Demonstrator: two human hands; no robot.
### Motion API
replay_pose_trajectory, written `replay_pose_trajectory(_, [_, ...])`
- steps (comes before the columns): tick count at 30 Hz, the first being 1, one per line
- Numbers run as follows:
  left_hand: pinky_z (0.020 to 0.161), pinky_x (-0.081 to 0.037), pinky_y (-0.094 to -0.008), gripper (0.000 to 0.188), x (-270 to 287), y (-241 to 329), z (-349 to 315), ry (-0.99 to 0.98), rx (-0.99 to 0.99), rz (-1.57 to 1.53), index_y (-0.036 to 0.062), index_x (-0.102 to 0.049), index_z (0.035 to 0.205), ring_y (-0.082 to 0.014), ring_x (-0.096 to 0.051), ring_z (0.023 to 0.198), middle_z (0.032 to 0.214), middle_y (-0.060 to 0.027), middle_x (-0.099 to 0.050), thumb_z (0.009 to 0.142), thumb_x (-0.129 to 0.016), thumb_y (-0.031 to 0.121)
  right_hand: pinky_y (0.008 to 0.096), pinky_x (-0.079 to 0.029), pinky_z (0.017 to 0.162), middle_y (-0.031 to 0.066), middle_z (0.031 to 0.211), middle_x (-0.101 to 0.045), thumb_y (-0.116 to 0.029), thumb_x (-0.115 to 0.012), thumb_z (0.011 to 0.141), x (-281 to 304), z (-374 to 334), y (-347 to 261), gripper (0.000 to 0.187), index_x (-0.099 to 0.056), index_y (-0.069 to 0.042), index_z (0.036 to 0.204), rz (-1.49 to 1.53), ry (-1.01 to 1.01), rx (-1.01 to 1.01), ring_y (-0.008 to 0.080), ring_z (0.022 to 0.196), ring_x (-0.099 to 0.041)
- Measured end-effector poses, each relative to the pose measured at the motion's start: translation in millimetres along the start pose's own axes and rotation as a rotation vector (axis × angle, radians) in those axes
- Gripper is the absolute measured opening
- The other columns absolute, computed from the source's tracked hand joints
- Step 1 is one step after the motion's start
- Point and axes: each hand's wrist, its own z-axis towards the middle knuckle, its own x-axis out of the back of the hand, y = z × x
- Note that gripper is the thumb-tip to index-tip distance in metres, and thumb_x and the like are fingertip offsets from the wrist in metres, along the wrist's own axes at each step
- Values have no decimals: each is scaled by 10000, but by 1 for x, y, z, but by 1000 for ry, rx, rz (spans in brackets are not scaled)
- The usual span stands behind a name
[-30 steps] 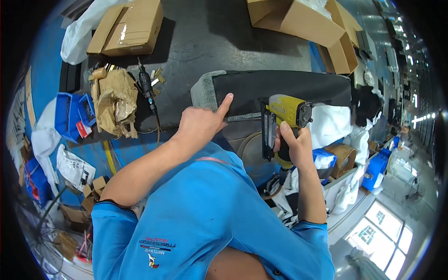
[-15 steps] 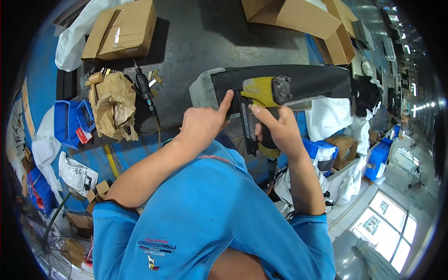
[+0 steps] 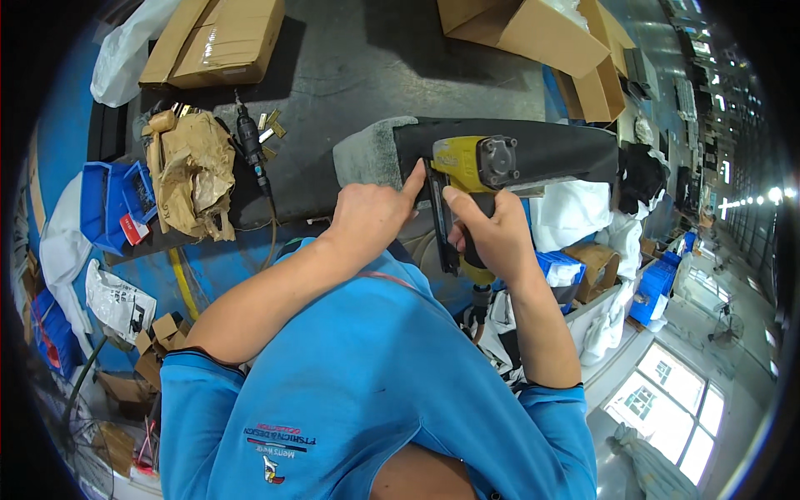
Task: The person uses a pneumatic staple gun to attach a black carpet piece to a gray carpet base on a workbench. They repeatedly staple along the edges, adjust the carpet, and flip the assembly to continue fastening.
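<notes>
A long upholstered piece (image 3: pixel 567 148) lies on the dark table, covered in black cloth, with grey-green plush fabric (image 3: pixel 367 157) at its left end. My right hand (image 3: pixel 498 233) is wrapped round the handle of a yellow and black pneumatic staple gun (image 3: pixel 467 162). The gun's dark magazine crosses the piece's near edge, its nose against or just over the black cloth. Close to that nose, my left hand (image 3: pixel 367 212) grips the near edge, index finger stretched onto the cloth and the other fingers curled. Its thumb is hidden.
Left on the table (image 3: pixel 350 83) lie a black power screwdriver (image 3: pixel 250 142), staple strips (image 3: pixel 271 125), crumpled brown paper (image 3: pixel 197 171) and a wooden-handled tool. Blue bins (image 3: pixel 104 204) stand beside them. Cardboard boxes (image 3: pixel 221 46) sit at the back; white bags (image 3: pixel 571 212) are at right.
The view has shifted slightly, so surrounding things sit a little further left and higher. My hands and the staple gun keep nearly the same place on the upholstered piece.
</notes>
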Motion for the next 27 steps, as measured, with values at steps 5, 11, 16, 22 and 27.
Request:
replay_pose_trajectory(5, [532,-523,-428,853,-2,-5,3,7,2,13,188,-356,1622,-303,-683,564,623,-94,-665,898,-752,405,260,-474,527,59,676,-662,-237,-701,987,14,-12,4,276,-708,35,1033,73,35,-54,114,553,-618])
replay_pose_trajectory(11, [556,-532,-448,875,0,-9,4,-3,27,-42,217,-349,1626,-326,-684,593,642,-95,-674,886,-772,416,257,-480,523,52,677,-665,-227,-690,1006,3,-12,11,260,-714,31,1018,8,-28,-60,105,549,-616])
replay_pose_trajectory(16, [580,-534,-462,898,-2,-17,-1,24,6,-175,239,-328,1632,-348,-680,610,652,-97,-679,876,-790,386,252,-477,522,45,677,-664,-214,-669,1020,-1,-15,20,251,-704,33,1003,-6,-55,15,100,550,-610])
replay_pose_trajectory(22, [581,-525,-453,920,-3,-17,-9,-24,110,-191,236,-306,1640,-342,-688,624,651,-95,-682,878,-797,394,259,-483,571,20,759,-655,-173,-709,975,30,-37,15,181,-679,5,956,17,6,43,94,614,-602])
replay_pose_trajectory(27, [545,-503,-405,613,0,-7,-5,185,51,-168,177,-576,1441,-296,-663,585,641,-72,-663,889,-801,319,273,-484,571,9,716,-646,-155,-760,900,104,-55,61,180,-691,1,958,22,-12,-86,94,600,-596])
